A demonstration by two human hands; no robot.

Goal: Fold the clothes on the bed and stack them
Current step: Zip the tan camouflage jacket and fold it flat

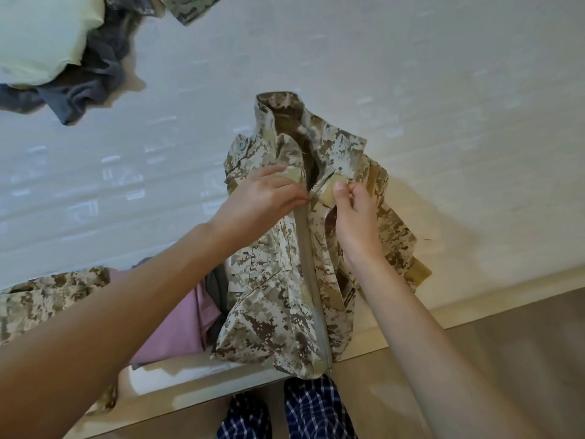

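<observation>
At the near edge of the bed [443, 90] | camouflage jacket [278, 280] lies lengthwise near-to-far, collar pointing far, hem overhanging | your left grip [262, 194] pinches the zip edge; your right grip [354, 217] pinches the right flap | sleeves hard to make out; pink garment [177, 324] partly covered

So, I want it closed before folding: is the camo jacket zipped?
Partly zipped. The camo jacket is closed from hem up to the left hand and right hand; above them it gapes open.

White bed [427, 74] with camouflage jacket [272, 299], pink garment [177, 321] and grey heap [95, 87] on it.
</observation>
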